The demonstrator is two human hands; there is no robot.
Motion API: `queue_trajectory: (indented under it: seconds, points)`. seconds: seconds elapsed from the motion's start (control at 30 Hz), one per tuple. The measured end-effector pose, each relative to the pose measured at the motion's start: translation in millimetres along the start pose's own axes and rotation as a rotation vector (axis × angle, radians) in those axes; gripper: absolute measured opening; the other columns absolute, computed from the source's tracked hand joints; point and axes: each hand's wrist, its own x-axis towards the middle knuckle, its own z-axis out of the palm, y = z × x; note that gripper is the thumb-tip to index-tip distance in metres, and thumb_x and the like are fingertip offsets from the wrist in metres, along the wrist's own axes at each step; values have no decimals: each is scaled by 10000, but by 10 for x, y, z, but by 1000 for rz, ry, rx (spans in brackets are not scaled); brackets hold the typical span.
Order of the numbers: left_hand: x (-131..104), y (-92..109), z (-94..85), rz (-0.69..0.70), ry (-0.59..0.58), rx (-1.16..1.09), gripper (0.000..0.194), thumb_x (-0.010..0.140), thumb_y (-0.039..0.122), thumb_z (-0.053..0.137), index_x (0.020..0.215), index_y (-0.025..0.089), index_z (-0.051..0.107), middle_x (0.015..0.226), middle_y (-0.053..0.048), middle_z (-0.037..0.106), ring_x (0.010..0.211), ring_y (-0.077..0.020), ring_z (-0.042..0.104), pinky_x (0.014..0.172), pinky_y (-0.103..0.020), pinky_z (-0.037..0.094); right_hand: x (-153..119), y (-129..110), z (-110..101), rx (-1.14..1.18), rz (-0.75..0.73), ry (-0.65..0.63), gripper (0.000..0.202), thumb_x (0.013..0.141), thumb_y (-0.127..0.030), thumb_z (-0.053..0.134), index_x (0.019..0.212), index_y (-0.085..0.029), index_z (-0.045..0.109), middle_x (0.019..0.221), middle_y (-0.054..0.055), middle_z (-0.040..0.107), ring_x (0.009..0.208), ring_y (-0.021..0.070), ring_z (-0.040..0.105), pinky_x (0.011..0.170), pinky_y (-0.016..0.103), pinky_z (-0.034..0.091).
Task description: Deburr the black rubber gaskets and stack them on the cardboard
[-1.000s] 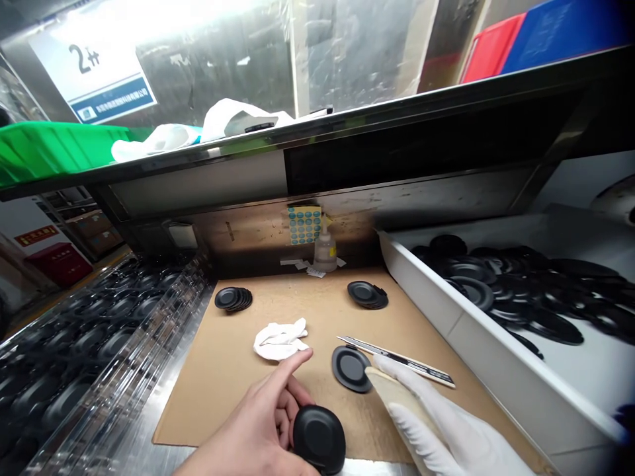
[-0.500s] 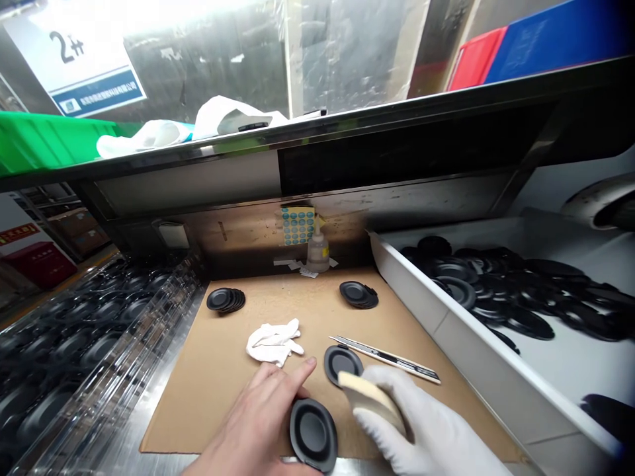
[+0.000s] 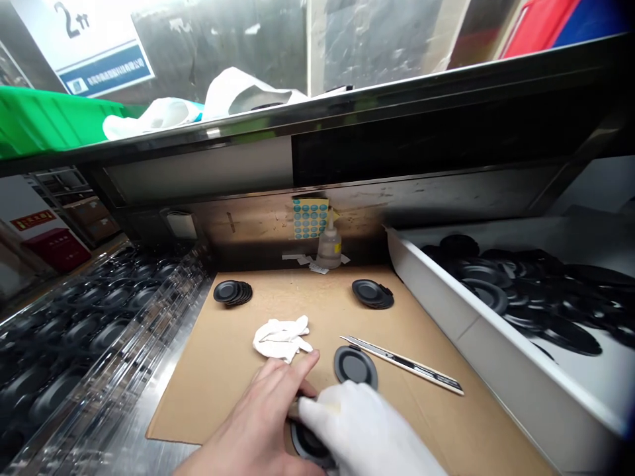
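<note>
My bare left hand (image 3: 260,413) grips a round black plastic part (image 3: 306,441) by its left side, at the front edge of the cardboard. Over that part lies my right hand (image 3: 370,423) in a white glove, its fingers closed on a beige pad. Only a small brownish edge of the pad (image 3: 294,410) shows beside my left fingers; the glove hides the rest. Just beyond the glove, another round black part (image 3: 356,365) lies flat. A utility knife (image 3: 407,363) rests to its right, and a crumpled white glove (image 3: 282,338) is beyond my left hand.
Small stacks of black parts (image 3: 233,292) (image 3: 372,293) sit at the back of the cardboard (image 3: 198,370). A squeeze bottle (image 3: 329,246) stands behind. On the right is a white bin (image 3: 446,324) of loose black parts; on the left, clear trays (image 3: 129,330) hold more.
My right hand has moved left with the beige pad, onto the black part in my left hand. The view has shifted slightly, so the surroundings appear farther right.
</note>
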Motion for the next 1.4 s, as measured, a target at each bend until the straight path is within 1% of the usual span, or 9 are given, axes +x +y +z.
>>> queue_trajectory:
  seconds: [0.2,0.5,0.6,0.67,0.83,0.97,1.07,1.27,1.4]
  points:
    - [14,-25,31,8,16,-11,1269,613,296,1063,1677,337,373,1266,-90,727,1213,-381,620,1118,-547,495,63,-17,183,-61,-26,-96,157,794,-185,747,935,-253,742,772,22,759,624,233,702,567,307,542]
    - [13,5,-7,-32,12,-29,1257,586,193,1023,1672,298,399,1283,-103,726,1263,-393,610,1145,-559,485,181,-64,236,-11,25,-164,236,857,-155,712,1085,-203,744,914,52,790,714,219,732,608,304,574]
    - [11,10,-31,-72,20,-65,1253,583,147,986,1676,306,394,1299,-110,702,1236,-385,638,1115,-534,517,273,-134,139,36,48,-150,279,841,-124,703,1094,-228,761,1046,78,815,747,241,757,586,286,548]
    - [6,19,-51,-131,37,-102,1286,593,196,1009,1694,306,355,1343,-121,676,1269,-388,631,1137,-528,504,311,-135,-11,155,26,-126,288,834,-285,788,1120,-277,756,1108,34,821,809,226,766,643,268,567]
    - [8,90,-95,-246,18,-122,1394,560,301,1068,1717,315,291,1325,-107,665,1290,-399,616,1215,-581,410,152,1,-334,641,299,66,188,1000,-271,550,934,-254,726,1010,13,813,938,194,761,892,301,552]
    - [-1,60,-69,-213,30,-87,1399,563,267,1072,1717,332,284,1303,-97,666,1285,-395,613,1214,-574,404,81,-8,-227,242,143,-79,254,895,-475,776,1070,-294,739,941,6,774,803,227,696,721,320,493]
    - [-16,-3,-39,-116,6,-81,1349,614,254,1060,1713,347,283,1294,-94,682,1262,-376,629,1196,-548,429,130,-37,-78,-88,67,-221,288,747,-443,903,896,-251,748,814,27,752,667,238,653,559,344,357]
    - [-1,-100,18,-29,-19,26,1339,645,149,980,1728,348,219,1329,-124,659,1275,-385,597,1165,-549,453,262,-147,76,87,19,-59,148,865,-278,770,992,-203,763,909,60,780,744,219,698,669,324,533]
    - [29,-167,78,47,-18,103,1323,676,254,1007,1729,367,214,1310,-116,664,1232,-375,587,1136,-541,471,62,-56,-173,157,41,9,136,947,-265,675,873,-238,785,764,8,768,590,182,701,594,271,589]
